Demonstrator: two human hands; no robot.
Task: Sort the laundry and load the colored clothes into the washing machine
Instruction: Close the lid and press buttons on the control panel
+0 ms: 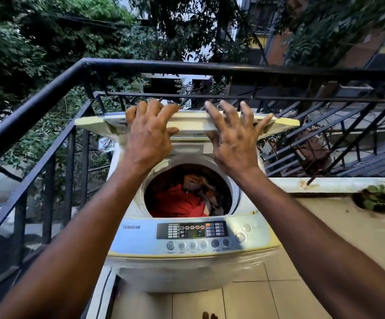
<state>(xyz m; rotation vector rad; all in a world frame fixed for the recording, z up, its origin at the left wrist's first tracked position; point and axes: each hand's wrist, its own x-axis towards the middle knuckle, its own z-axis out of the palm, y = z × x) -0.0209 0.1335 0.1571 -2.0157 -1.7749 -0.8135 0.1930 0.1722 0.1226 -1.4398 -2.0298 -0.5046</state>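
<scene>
A white top-loading washing machine (138, 231) stands on a balcony with its folding lid (192, 122) raised above the drum. Inside the drum lie colored clothes (182, 201): a red garment at the front and brownish pieces behind it. My left hand (148, 134) grips the lid's upper edge left of centre, fingers curled over the top and thumb under it. My right hand (233, 137) holds the same edge right of centre, fingers spread over it. The control panel (191, 230) faces me below the drum.
A black metal railing (48, 93) runs along the left and behind the machine. A low white ledge (325, 184) and a potted plant (380, 198) are at the right. Beige floor tiles (244, 300) lie in front.
</scene>
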